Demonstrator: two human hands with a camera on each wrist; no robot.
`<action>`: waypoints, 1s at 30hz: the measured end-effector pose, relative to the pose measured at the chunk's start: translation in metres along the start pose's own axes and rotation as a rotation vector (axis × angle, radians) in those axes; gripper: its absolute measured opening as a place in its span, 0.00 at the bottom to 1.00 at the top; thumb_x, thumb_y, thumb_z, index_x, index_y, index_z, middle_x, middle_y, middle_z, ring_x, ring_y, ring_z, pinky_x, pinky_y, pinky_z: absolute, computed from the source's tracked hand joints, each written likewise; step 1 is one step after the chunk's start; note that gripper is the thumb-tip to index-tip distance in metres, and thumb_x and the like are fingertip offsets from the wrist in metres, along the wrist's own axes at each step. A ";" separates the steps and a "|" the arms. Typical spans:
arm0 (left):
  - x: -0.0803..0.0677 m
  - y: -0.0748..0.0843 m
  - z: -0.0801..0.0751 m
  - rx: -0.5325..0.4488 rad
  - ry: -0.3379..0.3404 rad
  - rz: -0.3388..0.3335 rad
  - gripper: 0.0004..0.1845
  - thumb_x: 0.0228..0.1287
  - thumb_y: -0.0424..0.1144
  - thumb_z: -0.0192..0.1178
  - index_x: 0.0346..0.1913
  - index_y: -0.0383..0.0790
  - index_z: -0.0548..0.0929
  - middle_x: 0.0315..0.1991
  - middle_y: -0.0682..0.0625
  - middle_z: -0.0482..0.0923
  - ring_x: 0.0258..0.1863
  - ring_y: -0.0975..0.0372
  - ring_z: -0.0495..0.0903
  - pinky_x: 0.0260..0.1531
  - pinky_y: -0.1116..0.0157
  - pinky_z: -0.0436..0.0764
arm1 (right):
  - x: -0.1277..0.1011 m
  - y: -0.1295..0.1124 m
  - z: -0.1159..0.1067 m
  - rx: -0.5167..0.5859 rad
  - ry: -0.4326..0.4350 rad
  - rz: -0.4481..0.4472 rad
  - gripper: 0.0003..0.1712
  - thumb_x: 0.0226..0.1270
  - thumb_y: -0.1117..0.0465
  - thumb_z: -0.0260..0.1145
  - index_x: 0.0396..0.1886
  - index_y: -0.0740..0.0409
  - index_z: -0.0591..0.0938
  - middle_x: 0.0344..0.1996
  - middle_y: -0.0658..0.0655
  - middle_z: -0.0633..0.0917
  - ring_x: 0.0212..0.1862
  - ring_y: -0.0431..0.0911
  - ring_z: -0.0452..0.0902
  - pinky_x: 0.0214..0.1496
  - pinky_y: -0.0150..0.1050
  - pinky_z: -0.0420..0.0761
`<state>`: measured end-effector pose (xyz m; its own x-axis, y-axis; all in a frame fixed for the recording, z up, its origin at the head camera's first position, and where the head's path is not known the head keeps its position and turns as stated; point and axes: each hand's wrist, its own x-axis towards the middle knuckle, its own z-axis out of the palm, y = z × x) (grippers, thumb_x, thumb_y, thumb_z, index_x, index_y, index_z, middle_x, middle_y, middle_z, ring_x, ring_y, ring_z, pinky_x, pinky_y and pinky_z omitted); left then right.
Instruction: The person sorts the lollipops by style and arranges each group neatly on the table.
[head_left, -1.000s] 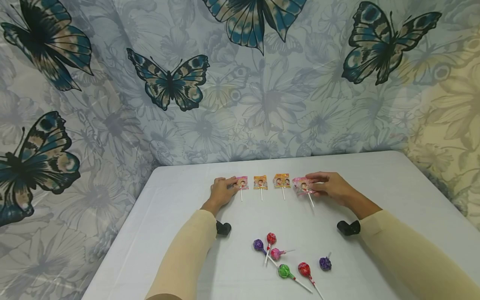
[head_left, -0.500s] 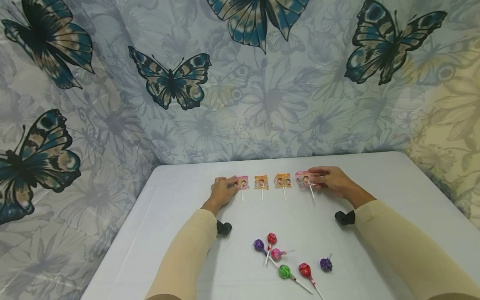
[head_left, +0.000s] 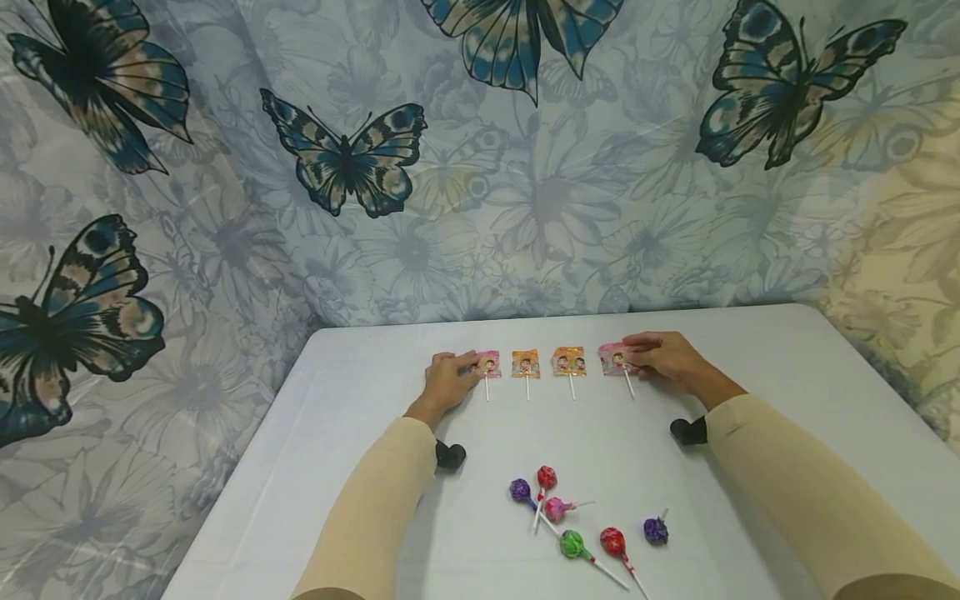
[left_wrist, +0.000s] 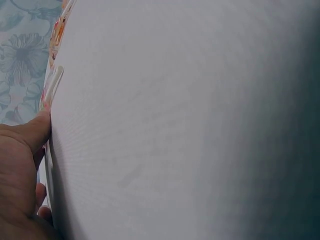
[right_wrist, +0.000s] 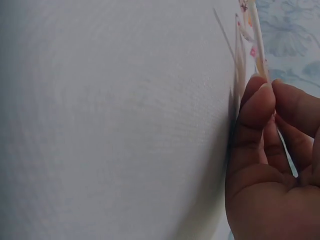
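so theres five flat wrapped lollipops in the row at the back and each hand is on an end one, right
Not five: the head view shows four flat wrapped lollipops in the back row. The rest holds: the left hand touches the leftmost one, and the right hand holds the rightmost one.

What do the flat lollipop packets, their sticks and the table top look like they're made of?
The flat packets look like glossy printed plastic film, going by their sheen and crimped edges. Their sticks are thin, white and matte: paper or plastic, I can't tell. The table top looks like matte white plastic with a fine texture.
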<state>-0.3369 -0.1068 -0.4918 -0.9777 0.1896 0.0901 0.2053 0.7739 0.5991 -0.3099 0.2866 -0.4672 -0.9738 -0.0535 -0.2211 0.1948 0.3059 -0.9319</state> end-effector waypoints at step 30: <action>0.001 -0.001 0.001 -0.004 -0.016 -0.017 0.21 0.65 0.46 0.63 0.61 0.50 0.80 0.63 0.58 0.72 0.66 0.54 0.58 0.64 0.51 0.53 | 0.005 -0.010 0.008 -0.673 0.077 -0.151 0.21 0.65 0.63 0.63 0.55 0.70 0.78 0.43 0.67 0.80 0.43 0.58 0.72 0.47 0.54 0.73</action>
<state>-0.3385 -0.1068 -0.4934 -0.9802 0.1863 0.0673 0.1886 0.7743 0.6040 -0.3155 0.2755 -0.4618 -0.9949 -0.0817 -0.0588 -0.0344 0.8249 -0.5643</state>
